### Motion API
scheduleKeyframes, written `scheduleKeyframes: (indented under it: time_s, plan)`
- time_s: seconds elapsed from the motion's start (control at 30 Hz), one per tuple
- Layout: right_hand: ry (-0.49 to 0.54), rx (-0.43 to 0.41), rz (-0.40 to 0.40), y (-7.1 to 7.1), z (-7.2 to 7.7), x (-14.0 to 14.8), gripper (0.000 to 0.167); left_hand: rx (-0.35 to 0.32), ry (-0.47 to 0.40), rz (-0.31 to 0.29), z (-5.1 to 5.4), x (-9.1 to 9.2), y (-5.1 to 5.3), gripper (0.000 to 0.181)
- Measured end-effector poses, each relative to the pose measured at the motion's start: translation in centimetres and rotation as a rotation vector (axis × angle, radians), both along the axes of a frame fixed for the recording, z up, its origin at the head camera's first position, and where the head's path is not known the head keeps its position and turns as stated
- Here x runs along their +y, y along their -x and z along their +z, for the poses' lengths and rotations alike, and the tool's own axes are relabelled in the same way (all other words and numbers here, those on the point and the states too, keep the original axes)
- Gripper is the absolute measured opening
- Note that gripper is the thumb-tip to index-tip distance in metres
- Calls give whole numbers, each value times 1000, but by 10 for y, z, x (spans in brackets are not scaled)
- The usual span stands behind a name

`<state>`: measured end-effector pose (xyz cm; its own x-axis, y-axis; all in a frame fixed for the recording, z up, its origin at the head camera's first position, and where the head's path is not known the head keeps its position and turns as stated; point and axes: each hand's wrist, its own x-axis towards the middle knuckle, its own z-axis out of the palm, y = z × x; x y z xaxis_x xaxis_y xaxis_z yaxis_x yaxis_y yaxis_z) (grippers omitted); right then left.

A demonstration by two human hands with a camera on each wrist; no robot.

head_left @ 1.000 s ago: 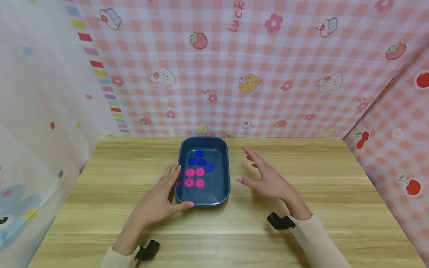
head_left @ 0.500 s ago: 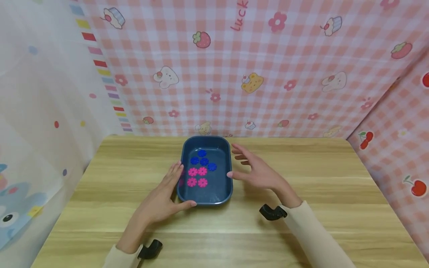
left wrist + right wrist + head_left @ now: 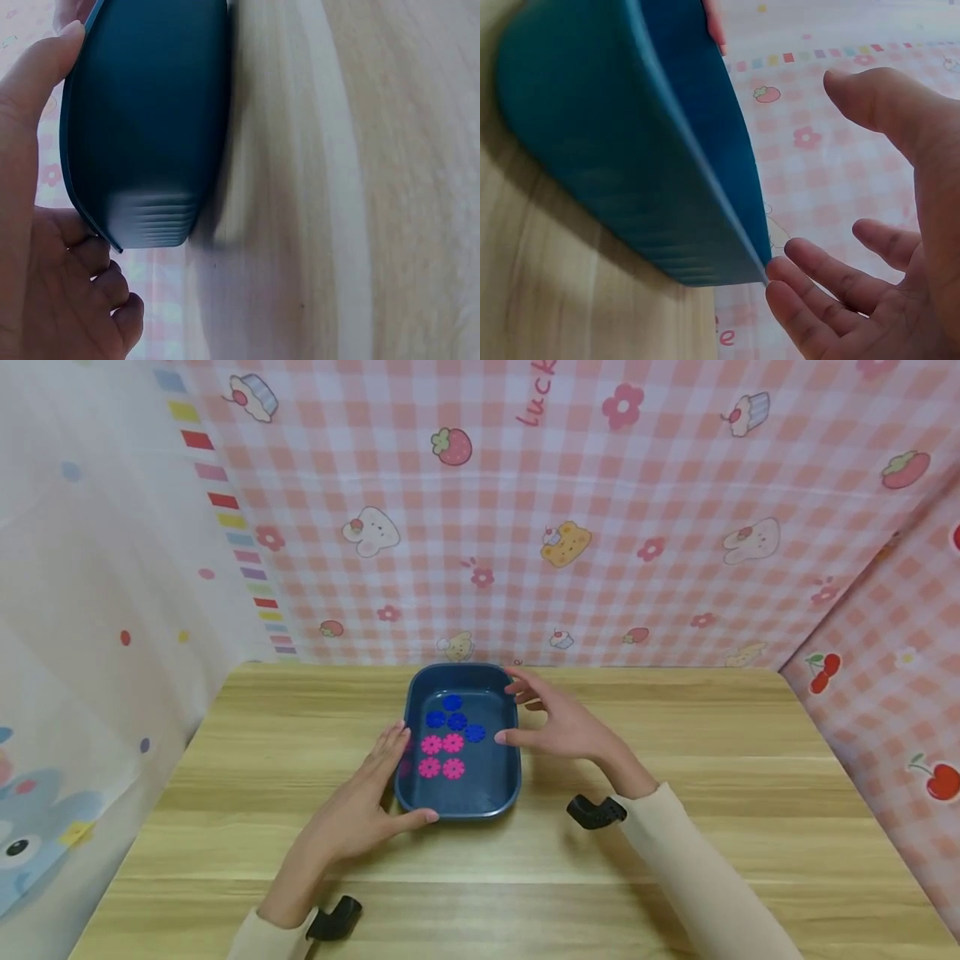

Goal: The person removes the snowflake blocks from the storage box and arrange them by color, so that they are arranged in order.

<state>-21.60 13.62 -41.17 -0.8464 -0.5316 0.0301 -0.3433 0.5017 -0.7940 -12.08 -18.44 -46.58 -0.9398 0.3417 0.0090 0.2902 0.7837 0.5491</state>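
Note:
A dark blue rectangular tray (image 3: 468, 797) sits on the wooden table. Inside it, several blue notched discs (image 3: 457, 722) lie towards the back, with several pink notched discs (image 3: 453, 768) in front of them. My left hand (image 3: 352, 814) rests against the tray, fingers along the left rim and thumb at the front rim; the left wrist view shows the tray's outer wall (image 3: 146, 127) between thumb and fingers. My right hand (image 3: 566, 722) is at the right rim, fingers spread, thumb apart above the tray's edge. Fingertips (image 3: 780, 292) reach the rim in the right wrist view; contact is unclear.
The wooden table (image 3: 675, 835) extends around the tray on every side. A pink checked cloth (image 3: 480, 527) hangs behind it, with more patterned cloth at both sides. Black wrist mounts (image 3: 596, 812) stick out below the beige sleeves (image 3: 701, 868).
My right hand has moved left, from beside the tray to its right rim. My left hand keeps its place on the tray. The discs lie as before.

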Motion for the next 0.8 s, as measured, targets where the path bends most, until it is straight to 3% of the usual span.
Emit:
scheduleKeyframes:
  time_s: [0.27,0.63,0.8]
  plan:
    - [-32,20,28,12,4,-6,88,1,-13,1,0,1,-1,124]
    - [-114,6,82,26,-5,-21,76,-5,0,-7,2,1,0,122]
    - [-172,41,117,33,-11,-30,72,-1,-2,-8,2,1,0,122]
